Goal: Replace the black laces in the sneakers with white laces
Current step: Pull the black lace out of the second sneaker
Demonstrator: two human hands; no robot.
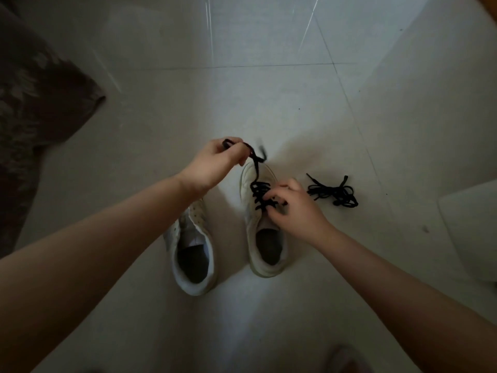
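Two white sneakers stand side by side on the tiled floor, toes pointing away from me. The left sneaker (192, 254) has no lace in it. The right sneaker (258, 230) still carries a black lace (259, 191) through its eyelets. My left hand (212, 162) pinches a free end of that lace and holds it up above the toe. My right hand (293, 208) rests over the shoe's tongue, its fingers pinching the crossed lace. A second black lace (334, 193) lies loose in a heap on the floor, right of the shoe.
A dark patterned cloth (35, 109) covers the floor at the left. A pale flat object (470, 230) lies at the right edge. The tiled floor (269, 103) stretches beyond the shoes. A blurred shape (347, 359) shows at the bottom edge.
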